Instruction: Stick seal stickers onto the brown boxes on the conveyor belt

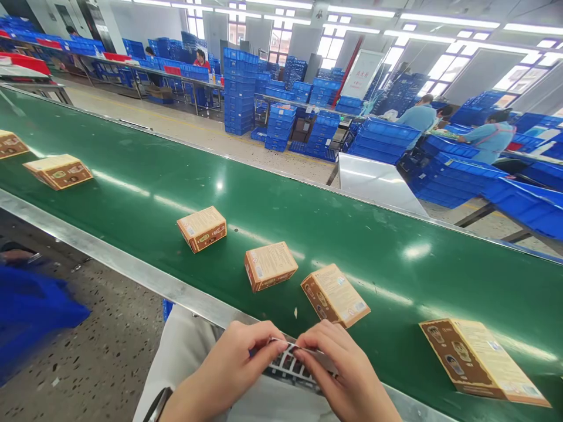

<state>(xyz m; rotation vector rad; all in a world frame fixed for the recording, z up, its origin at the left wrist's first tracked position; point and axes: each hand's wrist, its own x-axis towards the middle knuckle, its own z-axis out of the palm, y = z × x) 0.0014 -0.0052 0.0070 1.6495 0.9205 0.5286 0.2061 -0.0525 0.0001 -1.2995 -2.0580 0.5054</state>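
Observation:
My left hand [235,360] and my right hand [341,366] are close together at the near edge of a green conveyor belt [360,249]. Between them they pinch a thin white ladder-like strip with dark slots [288,364], thumbs and forefingers at its upper edge. Fingers cover parts of the strip, and its exact kind cannot be made out. Just beyond my hands lies a brown and cream printed carton [338,294]. Two similar cartons, one nearer [271,262] and one farther [203,227], rest to the left on the belt. A larger-looking carton [479,358] lies to the right.
More cartons [61,171] sit at the belt's far left. A metal rail [176,286] edges the belt on my side. Past it stand stacked blue crates [240,91] and a metal side table [373,181]. Seated co-workers [490,140] are at the right. A blurred blue shape [35,316] is at lower left.

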